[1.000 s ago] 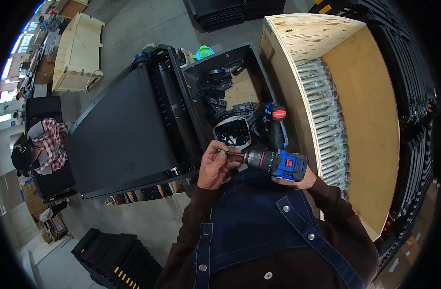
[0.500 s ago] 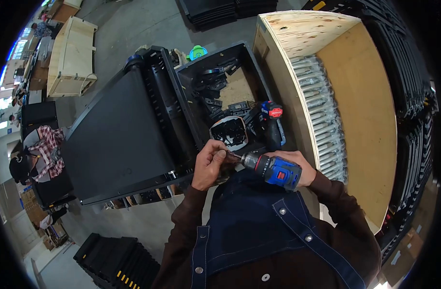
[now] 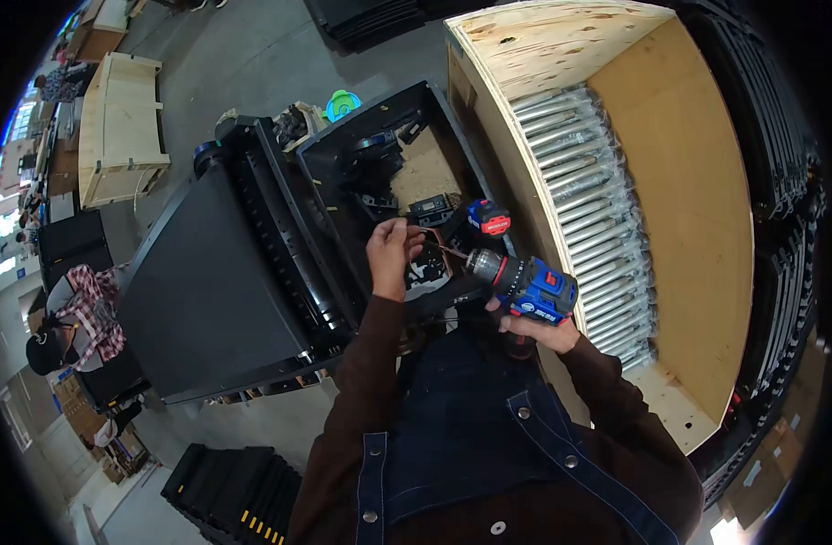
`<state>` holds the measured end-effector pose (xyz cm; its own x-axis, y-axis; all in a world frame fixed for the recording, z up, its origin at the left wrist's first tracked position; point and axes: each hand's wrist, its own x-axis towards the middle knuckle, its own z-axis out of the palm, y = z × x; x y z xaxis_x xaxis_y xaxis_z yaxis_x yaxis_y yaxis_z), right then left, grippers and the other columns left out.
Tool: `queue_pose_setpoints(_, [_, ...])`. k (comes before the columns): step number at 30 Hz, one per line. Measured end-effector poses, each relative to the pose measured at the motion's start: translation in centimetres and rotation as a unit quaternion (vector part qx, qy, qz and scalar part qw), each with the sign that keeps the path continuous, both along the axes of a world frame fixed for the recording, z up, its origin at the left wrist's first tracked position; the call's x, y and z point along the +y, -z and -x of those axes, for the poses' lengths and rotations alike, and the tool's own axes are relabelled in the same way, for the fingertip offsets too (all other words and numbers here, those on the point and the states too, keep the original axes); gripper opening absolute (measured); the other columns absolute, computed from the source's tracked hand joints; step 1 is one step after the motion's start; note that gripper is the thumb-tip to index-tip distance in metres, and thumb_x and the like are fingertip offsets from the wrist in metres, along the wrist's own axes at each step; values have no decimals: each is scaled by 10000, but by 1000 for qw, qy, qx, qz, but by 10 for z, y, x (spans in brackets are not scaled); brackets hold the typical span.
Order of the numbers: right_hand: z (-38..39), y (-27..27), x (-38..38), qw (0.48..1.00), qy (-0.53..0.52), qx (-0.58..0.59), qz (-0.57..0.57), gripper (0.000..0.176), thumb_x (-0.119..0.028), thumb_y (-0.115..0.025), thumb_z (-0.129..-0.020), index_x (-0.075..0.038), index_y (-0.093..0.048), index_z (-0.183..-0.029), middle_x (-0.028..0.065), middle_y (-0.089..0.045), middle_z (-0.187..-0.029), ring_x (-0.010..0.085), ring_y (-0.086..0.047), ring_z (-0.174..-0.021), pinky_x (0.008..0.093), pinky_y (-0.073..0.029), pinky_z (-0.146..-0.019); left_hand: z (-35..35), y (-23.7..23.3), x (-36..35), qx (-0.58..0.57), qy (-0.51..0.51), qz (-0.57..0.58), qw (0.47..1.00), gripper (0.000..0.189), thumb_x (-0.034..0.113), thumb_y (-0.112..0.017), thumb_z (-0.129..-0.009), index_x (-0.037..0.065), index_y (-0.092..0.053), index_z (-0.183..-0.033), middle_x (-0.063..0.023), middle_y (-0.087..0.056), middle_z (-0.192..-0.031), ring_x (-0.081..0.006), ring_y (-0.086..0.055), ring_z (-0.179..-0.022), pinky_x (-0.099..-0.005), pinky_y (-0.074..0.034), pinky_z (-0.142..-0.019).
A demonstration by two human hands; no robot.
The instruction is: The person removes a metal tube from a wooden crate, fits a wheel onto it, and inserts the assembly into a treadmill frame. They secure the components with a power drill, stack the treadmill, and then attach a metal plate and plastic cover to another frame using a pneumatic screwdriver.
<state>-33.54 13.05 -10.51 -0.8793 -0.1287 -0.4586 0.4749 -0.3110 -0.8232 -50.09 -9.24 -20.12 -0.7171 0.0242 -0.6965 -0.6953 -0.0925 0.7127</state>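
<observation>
Now | right hand (image 3: 536, 329) closed tight round drill (image 3: 536, 289) | left hand (image 3: 391, 252) pinched bit (image 3: 445, 249) | drill axis ran up-left, tip toward my left fingers, over bin (image 3: 439, 113)

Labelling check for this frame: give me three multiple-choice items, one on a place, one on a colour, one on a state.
1. Where do the silver tubes lie? A) in the wooden crate B) on the floor C) on a shelf
2. What colour is the body of the held drill? A) yellow B) blue C) green
3. What is the left hand doing? A) lying open B) gripping the crate C) pinching the drill's bit
Key: 1 A, tubes stacked along the crate's wall; 2 B, the drill in the right hand is blue; 3 C, hand closed on the bit.
</observation>
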Motion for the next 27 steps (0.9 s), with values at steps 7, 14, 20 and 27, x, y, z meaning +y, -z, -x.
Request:
queue_pose_setpoints(7, [-3,0,0,995,93,-42,0,300,28,-705,-815,-38,-679,-1106,53,-700,-1011,138,-682,-844,291,-571,-740,27,154,43,258,364,457,769,124,142,-723,-819,27,-724,-868,-216,-705,-885,-405,-689,-880,-518,-535,-778])
queue_pose_setpoints(14, [7,-4,6,991,122,-57,22,302,15,-711,-814,-45,-672,-1108,63,-701,-1029,162,-687,-840,313,-578,-767,43,180,35,291,564,489,598,121,164,-695,-824,44,-705,-837,-200,-700,-888,-393,-697,-886,-504,-555,-737])
queue_pose_setpoints(20, [16,-20,0,988,129,-71,49,345,48,-689,-846,-50,-647,-1174,56,-695,-1061,159,-689,-871,310,-564,-804,42,168,37,328,602,451,572,180,147,-601,-887,64,-664,-1035,-172,-700,-912,-374,-709,-875,-514,-559,-753])
queue_pose_setpoints(27, [19,-44,-14,988,146,-42,26,321,15,-690,-863,-34,-642,-1176,67,-685,-1044,167,-678,-869,321,-560,-796,35,193,34,295,537,498,614,333,111,-745,-735,54,-665,-1053,-181,-638,-1106,-382,-663,-1007,-482,-556,-829])
